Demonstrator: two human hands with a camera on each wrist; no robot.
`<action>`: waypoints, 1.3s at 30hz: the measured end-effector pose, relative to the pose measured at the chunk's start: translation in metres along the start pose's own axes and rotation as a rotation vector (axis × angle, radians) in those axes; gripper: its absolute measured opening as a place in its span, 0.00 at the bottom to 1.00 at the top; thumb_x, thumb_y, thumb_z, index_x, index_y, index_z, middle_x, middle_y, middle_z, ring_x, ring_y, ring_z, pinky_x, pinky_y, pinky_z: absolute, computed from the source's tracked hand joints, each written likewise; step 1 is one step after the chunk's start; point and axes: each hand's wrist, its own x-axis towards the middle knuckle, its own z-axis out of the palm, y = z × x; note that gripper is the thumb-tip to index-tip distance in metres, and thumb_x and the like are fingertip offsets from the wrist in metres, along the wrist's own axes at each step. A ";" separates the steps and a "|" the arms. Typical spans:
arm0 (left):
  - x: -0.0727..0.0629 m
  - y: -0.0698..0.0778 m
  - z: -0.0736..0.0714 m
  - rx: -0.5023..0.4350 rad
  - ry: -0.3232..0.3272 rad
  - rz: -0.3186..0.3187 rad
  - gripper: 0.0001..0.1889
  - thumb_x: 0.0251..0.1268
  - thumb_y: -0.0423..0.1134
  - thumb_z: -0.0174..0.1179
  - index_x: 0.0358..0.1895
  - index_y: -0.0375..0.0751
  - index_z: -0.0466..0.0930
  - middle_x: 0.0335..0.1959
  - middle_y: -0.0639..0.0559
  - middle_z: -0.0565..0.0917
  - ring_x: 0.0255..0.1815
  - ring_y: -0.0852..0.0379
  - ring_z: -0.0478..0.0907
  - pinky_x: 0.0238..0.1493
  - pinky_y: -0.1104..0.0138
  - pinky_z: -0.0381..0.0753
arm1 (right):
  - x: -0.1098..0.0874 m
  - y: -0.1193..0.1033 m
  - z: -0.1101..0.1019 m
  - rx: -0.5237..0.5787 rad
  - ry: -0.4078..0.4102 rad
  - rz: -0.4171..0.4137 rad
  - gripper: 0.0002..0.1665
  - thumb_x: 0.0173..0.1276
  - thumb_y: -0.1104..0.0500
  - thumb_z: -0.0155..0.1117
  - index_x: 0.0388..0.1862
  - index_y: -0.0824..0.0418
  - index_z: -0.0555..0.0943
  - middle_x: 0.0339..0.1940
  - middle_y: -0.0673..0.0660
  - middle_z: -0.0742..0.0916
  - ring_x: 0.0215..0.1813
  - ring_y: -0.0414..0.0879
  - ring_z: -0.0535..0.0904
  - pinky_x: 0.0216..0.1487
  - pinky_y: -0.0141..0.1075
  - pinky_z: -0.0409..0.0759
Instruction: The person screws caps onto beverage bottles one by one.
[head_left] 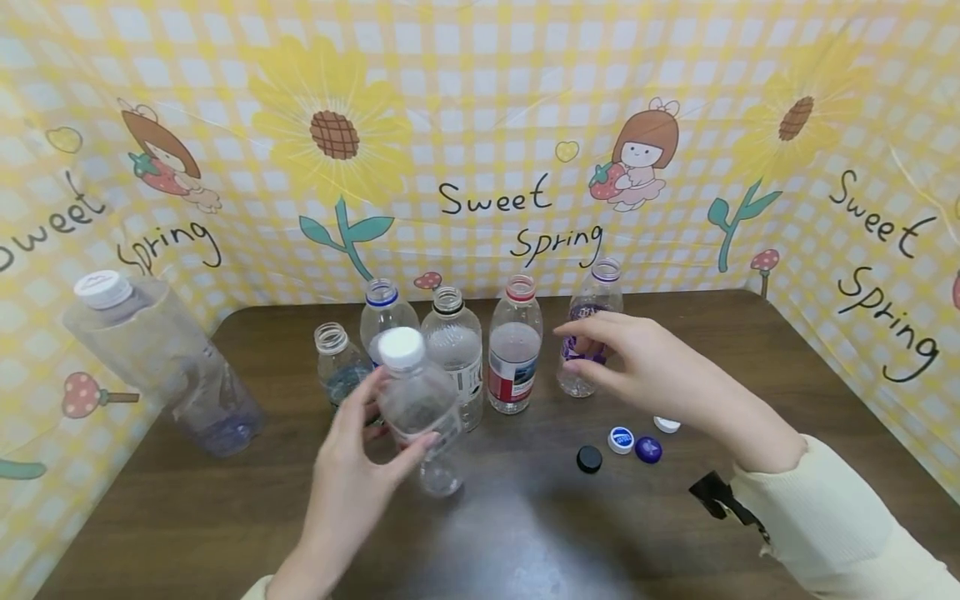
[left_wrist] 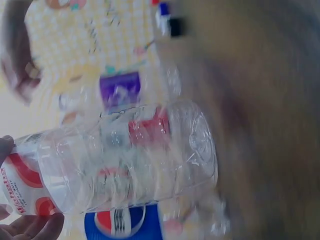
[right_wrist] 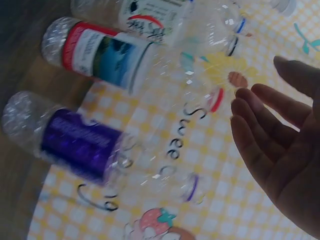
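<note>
My left hand point(head_left: 348, 475) grips a clear plastic bottle point(head_left: 422, 398) with a white screw cap, thumb on one side and fingers on the other. In the left wrist view this bottle has a white and red label point(left_wrist: 30, 185) beside the fingertips. My right hand point(head_left: 637, 354) holds nothing, its fingers loosely bent. From the head it overlaps an uncapped bottle with a purple label point(right_wrist: 82, 145); in the right wrist view the hand point(right_wrist: 285, 135) is apart from it. To that bottle's left stands an uncapped bottle with a red neck ring point(head_left: 516, 350).
More uncapped bottles stand at the back: one with a black ring point(head_left: 453, 337), one with a blue ring point(head_left: 386, 317) and a short one point(head_left: 339, 362). A large capped bottle point(head_left: 168, 350) is at the left. Loose caps, including a black cap point(head_left: 589, 459), lie on the table point(head_left: 517, 533).
</note>
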 end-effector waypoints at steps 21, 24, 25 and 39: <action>0.011 -0.051 -0.063 0.076 0.255 -0.156 0.45 0.44 0.27 0.73 0.70 0.39 0.62 0.57 0.36 0.74 0.50 0.66 0.74 0.44 0.95 0.65 | -0.034 0.111 0.035 -0.100 -0.169 0.288 0.21 0.55 0.77 0.50 0.49 0.73 0.79 0.33 0.61 0.82 0.36 0.51 0.76 0.39 0.46 0.78; 0.012 -0.057 -0.066 0.083 0.247 -0.193 0.45 0.46 0.29 0.73 0.71 0.40 0.59 0.59 0.33 0.73 0.53 0.44 0.76 0.43 0.96 0.63 | -0.039 0.122 0.043 -0.076 -0.239 0.342 0.27 0.51 0.80 0.47 0.51 0.74 0.78 0.37 0.66 0.82 0.41 0.57 0.78 0.43 0.50 0.79; 0.013 -0.059 -0.067 0.083 0.240 -0.201 0.45 0.47 0.29 0.72 0.71 0.39 0.59 0.59 0.32 0.72 0.53 0.37 0.75 0.42 0.97 0.62 | -0.042 0.126 0.046 -0.073 -0.261 0.354 0.27 0.50 0.80 0.48 0.51 0.74 0.78 0.38 0.67 0.82 0.42 0.59 0.78 0.44 0.50 0.79; 0.026 -0.083 -0.065 0.145 0.227 -0.301 0.44 0.53 0.38 0.70 0.73 0.39 0.55 0.60 0.32 0.72 0.56 0.34 0.74 0.39 0.96 0.58 | -0.057 0.141 0.067 -0.067 -0.378 0.381 0.33 0.48 0.72 0.69 0.57 0.75 0.73 0.46 0.74 0.79 0.45 0.61 0.78 0.46 0.52 0.80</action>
